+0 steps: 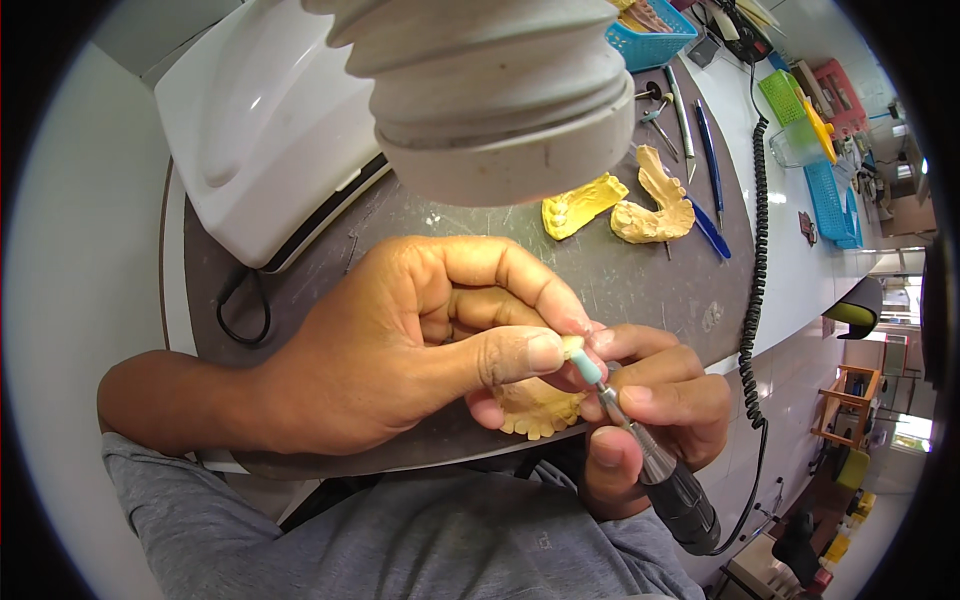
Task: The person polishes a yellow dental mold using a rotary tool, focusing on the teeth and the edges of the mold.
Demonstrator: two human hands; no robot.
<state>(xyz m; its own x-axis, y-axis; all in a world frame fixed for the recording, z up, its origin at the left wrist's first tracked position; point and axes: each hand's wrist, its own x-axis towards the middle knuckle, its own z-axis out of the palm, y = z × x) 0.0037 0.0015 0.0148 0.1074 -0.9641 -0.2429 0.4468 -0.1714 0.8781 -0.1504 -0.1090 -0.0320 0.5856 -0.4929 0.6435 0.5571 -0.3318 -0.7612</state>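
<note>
"Above the desk [690, 310], what does the left grip [400, 340] have?"
"One small cream piece [573, 345], pinched between thumb and fingers."
"And the right grip [675, 402]?"
"Closed around the handpiece [655, 462], its pale-blue tip [585, 367] against the cream piece."

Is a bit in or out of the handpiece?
In: a pale blue bit projects from the handpiece, held in the right hand.
</note>
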